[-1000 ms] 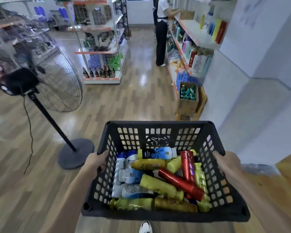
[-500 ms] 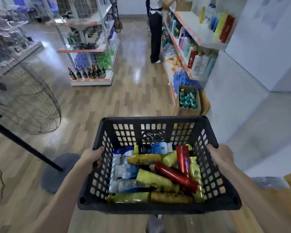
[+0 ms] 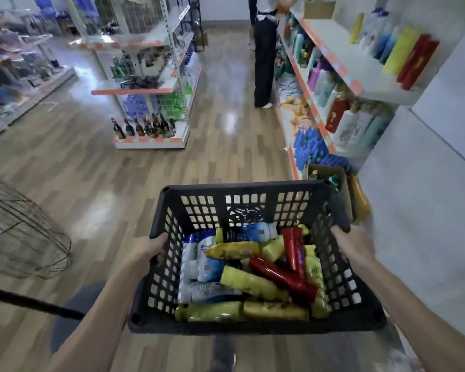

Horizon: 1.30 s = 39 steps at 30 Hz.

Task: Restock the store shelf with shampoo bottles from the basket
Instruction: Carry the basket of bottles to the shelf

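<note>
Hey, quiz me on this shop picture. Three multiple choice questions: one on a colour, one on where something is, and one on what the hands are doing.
1. What colour is the basket?
A. White
B. Black
C. Orange

2. Where is the cardboard box of bottles?
A. Inside the basket
B. On a chair
C. Low down at the near end of the right-hand shelf

3. What are the left hand and the right hand doing?
A. Each holds one side of the basket
B. One lifts out a bottle
C. Both hang free

Answers:
1. B, since its perforated walls and rim are black.
2. C, since the box shows just past the basket's far right corner, beside the shelf's lowest level.
3. A, since each hand's fingers close on a basket wall, one on each side.
</note>
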Tool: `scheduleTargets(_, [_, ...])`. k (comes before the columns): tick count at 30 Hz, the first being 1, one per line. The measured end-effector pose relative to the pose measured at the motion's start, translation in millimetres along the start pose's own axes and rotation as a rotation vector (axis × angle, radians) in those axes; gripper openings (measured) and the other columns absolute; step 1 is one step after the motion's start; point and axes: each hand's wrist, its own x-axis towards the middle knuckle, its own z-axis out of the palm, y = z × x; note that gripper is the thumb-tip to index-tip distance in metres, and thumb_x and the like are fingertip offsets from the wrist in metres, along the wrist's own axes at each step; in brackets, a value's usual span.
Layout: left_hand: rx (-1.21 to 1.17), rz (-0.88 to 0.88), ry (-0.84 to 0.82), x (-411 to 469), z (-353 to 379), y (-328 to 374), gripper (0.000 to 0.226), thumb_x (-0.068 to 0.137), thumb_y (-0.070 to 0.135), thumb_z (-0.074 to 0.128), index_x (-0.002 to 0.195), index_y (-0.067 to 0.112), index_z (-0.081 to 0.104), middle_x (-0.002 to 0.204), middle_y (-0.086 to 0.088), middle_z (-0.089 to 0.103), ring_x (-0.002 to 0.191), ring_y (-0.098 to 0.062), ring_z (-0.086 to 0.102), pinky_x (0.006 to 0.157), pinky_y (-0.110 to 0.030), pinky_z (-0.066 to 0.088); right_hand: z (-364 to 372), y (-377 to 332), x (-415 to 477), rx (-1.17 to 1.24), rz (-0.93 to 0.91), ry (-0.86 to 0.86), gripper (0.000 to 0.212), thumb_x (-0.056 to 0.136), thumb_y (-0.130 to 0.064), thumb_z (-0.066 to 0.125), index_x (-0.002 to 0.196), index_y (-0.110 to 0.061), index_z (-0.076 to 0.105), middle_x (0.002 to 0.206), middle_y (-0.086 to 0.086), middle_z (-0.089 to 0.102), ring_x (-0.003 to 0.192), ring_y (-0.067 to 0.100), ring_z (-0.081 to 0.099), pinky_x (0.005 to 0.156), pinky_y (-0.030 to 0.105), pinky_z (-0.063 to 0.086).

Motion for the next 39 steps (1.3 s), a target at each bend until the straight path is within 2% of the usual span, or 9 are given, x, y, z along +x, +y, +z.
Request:
scheduleTargets(5, [-0.023,0.006,-0.068,108,17,86,0.031,0.094,0.027,0.058,0.072,0.008,0.045,0.057,-0.008,0.043,0.043,-0.017,0.034,0.044,-0.025,0.03,44,-71,90,-0.017,0.028,0.014,0.037,0.094,-0.037,0.053,0.07,-0.009,0.055,0.067,0.012,0.061,0.062,0.032,0.059,0.053,0.031,0.039])
scheduleTargets(9, [-0.006,0.026,-0.087,186,28,147,0.035,0.094,0.027,0.057,0.067,0.011,0.042,0.054,-0.007,0.041,0.043,-0.018,0.033,0.046,-0.026,0.029,80,-128,156,0.017,0.061,0.049,0.036,0.089,-0.038,0.055,0.082,-0.004,0.063,0.079,0.02,0.065,0.076,0.038,0.064,0.063,0.041,0.047])
scheduleTargets(12, [0.019,0.037,-0.079,232,36,190,0.035,0.093,0.027,0.058,0.067,0.01,0.043,0.053,-0.009,0.042,0.043,-0.02,0.035,0.047,-0.027,0.03,98,-170,193,-0.002,0.056,0.065,0.038,0.093,-0.039,0.053,0.087,-0.004,0.065,0.086,0.018,0.068,0.08,0.036,0.064,0.059,0.034,0.043])
scheduleTargets(16, [0.023,0.099,-0.058,290,51,251,0.04,0.093,0.023,0.06,0.06,0.01,0.04,0.05,-0.009,0.039,0.043,-0.019,0.033,0.048,-0.028,0.029,122,-219,255,0.032,0.073,0.1,0.037,0.093,-0.036,0.054,0.071,-0.007,0.063,0.069,0.014,0.065,0.07,0.036,0.065,0.058,0.036,0.048])
scheduleTargets(18, [0.035,0.1,-0.059,318,60,281,0.038,0.092,0.021,0.062,0.062,0.011,0.04,0.051,-0.008,0.037,0.043,-0.019,0.031,0.045,-0.025,0.028,135,-244,289,0.022,0.08,0.075,0.037,0.094,-0.033,0.054,0.065,-0.01,0.058,0.064,0.011,0.061,0.062,0.032,0.059,0.051,0.031,0.04])
scheduleTargets(20, [0.045,0.079,-0.079,351,70,310,0.034,0.089,0.018,0.066,0.064,0.01,0.044,0.052,-0.009,0.037,0.042,-0.019,0.031,0.043,-0.024,0.028,147,-269,326,0.006,0.075,0.07,0.034,0.094,-0.033,0.054,0.073,-0.008,0.063,0.072,0.012,0.063,0.065,0.03,0.055,0.051,0.031,0.034])
scheduleTargets(23, [0.061,0.023,-0.111,403,87,351,0.034,0.086,0.017,0.07,0.062,0.009,0.047,0.049,-0.008,0.039,0.039,-0.017,0.033,0.045,-0.025,0.029,170,-303,388,0.016,0.058,0.078,0.032,0.092,-0.034,0.056,0.083,-0.005,0.067,0.081,0.016,0.065,0.074,0.032,0.057,0.06,0.034,0.039])
scheduleTargets(28, [0.052,0.019,-0.091,479,116,424,0.029,0.086,0.016,0.069,0.065,0.011,0.05,0.052,-0.006,0.042,0.044,-0.018,0.035,0.047,-0.026,0.029,197,-362,476,0.053,0.108,0.062,0.033,0.088,-0.036,0.057,0.065,-0.012,0.059,0.069,0.015,0.066,0.068,0.036,0.064,0.062,0.041,0.052])
scheduleTargets(39, [0.013,0.07,-0.115,634,181,601,0.023,0.087,0.011,0.065,0.07,0.01,0.05,0.051,-0.006,0.042,0.036,-0.014,0.034,0.039,-0.017,0.028,222,-506,665,0.072,0.085,0.092,0.032,0.084,-0.034,0.057,0.061,-0.012,0.053,0.058,0.012,0.057,0.052,0.029,0.054,0.051,0.033,0.04])
